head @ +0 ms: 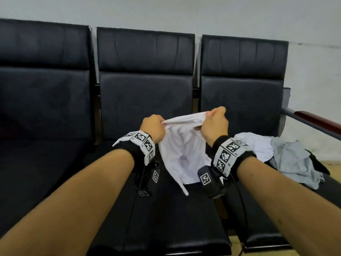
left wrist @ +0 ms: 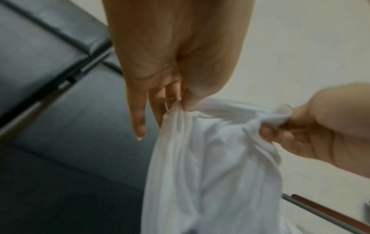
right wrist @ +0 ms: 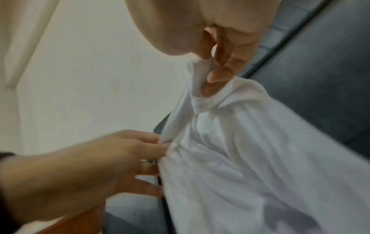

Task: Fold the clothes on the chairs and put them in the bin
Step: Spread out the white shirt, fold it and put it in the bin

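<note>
A white garment (head: 181, 152) hangs in the air above the middle chair seat (head: 166, 209), its top edge stretched between both hands. My left hand (head: 154, 126) pinches the left end of that edge; in the left wrist view the thumb and fingers of the left hand (left wrist: 180, 101) pinch the white garment (left wrist: 210, 166). My right hand (head: 214, 122) grips the right end, with the fingers of the right hand (right wrist: 212, 74) curled into the bunched white garment (right wrist: 250, 150). A pile of light blue and grey clothes (head: 284, 156) lies on the right chair seat. No bin is in view.
Three joined black padded chairs stand against a pale wall; the left chair seat (head: 36, 172) carries nothing. A grey metal armrest with a dark red wooden top (head: 317, 121) ends the row at the right. Tan floor shows below the right chair.
</note>
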Motion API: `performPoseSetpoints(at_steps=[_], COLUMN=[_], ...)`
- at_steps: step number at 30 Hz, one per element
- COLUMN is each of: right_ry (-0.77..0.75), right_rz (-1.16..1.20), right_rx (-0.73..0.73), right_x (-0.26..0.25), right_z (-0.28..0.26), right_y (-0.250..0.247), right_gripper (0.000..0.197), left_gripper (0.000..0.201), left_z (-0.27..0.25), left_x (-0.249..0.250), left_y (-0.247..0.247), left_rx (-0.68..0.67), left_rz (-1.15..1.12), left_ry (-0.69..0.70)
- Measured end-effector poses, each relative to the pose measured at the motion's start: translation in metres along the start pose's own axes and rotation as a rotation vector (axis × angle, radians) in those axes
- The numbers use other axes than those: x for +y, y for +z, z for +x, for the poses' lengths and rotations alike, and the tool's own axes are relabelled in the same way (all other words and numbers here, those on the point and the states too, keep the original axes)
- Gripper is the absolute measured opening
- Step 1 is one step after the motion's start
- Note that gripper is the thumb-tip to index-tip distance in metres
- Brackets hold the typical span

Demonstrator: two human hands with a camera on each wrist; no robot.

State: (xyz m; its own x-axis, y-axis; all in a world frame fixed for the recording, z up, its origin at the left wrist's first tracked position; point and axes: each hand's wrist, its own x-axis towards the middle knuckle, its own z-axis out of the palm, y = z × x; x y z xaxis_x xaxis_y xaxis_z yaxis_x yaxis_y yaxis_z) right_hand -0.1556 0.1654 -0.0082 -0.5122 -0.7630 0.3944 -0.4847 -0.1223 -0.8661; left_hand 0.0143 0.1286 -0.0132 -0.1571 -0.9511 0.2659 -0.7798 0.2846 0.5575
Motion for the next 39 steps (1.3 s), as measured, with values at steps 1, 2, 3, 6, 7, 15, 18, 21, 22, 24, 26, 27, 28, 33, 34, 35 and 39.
performPoseSetpoints(at_steps=[1,2,3,6,7,15,18,21,22,24,26,27,28,33,34,35,39], right_ry=[-0.003,-0.013,-0.032,-0.119,-0.139,-0.23,-0.279,-0.434,-0.452,-0.433,-0.382,-0.35,-0.312,-0.153,-0.111,-0.059,0.018], right_rz=[-0.008,-0.011,-0.009,0.049,0.068,-0.256,-0.328,-0.504,-0.548,-0.611,-0.636,-0.623,-0.599,-0.541,-0.527,-0.497,-0.34], right_rx=[-0.017,-0.04,-0.069,-0.173,-0.224,-0.17,-0.128,-0.098,-0.097,-0.1,-0.094,-0.082,-0.069,-0.048,-0.041,-0.042,-0.281], right_x=[-0.005,-0.009,-0.016,-0.049,-0.062,-0.119,-0.122,-0.124,-0.125,-0.125,-0.123,-0.122,-0.121,-0.115,-0.114,-0.115,-0.122], right_z=[-0.002,-0.004,-0.007,-0.018,-0.022,-0.03,-0.038,-0.043,-0.043,-0.038,-0.032,-0.029,-0.026,-0.013,-0.011,-0.01,-0.017], right_y=[0.003,0.006,0.009,0.02,0.023,0.04,0.048,0.058,0.059,0.06,0.059,0.058,0.057,0.052,0.052,0.051,0.056], right_gripper=[0.006,0.006,0.005,0.021,0.033,0.03,0.028,0.023,0.022,0.023,0.024,0.024,0.025,0.024,0.022,0.023,0.057], left_gripper=[0.025,0.026,0.026,0.025,0.023,0.041,0.035,0.015,0.01,0.01,0.02,0.024,0.025,0.018,0.016,0.018,0.032], left_z=[-0.003,-0.005,-0.008,-0.016,-0.018,-0.035,-0.036,-0.034,-0.036,-0.037,-0.037,-0.037,-0.037,-0.039,-0.037,-0.033,-0.014], left_x=[-0.007,-0.011,-0.015,-0.022,-0.023,-0.048,-0.064,-0.074,-0.075,-0.078,-0.083,-0.087,-0.09,-0.097,-0.096,-0.097,-0.093], left_y=[-0.015,-0.028,-0.041,-0.079,-0.091,-0.162,-0.175,-0.184,-0.187,-0.192,-0.196,-0.198,-0.199,-0.201,-0.201,-0.201,-0.187], left_rx=[0.015,0.031,0.056,0.2,0.24,0.244,0.188,0.196,0.196,0.219,0.238,0.24,0.237,0.265,0.261,0.236,0.178], left_rz=[-0.006,-0.011,-0.022,-0.12,-0.166,0.012,0.168,0.3,0.362,0.473,0.564,0.597,0.611,0.295,0.185,0.071,-0.427], left_ry=[0.001,0.006,-0.003,-0.047,-0.062,0.038,0.023,-0.026,-0.044,-0.072,-0.115,-0.142,-0.175,-0.24,-0.252,-0.267,-0.342])
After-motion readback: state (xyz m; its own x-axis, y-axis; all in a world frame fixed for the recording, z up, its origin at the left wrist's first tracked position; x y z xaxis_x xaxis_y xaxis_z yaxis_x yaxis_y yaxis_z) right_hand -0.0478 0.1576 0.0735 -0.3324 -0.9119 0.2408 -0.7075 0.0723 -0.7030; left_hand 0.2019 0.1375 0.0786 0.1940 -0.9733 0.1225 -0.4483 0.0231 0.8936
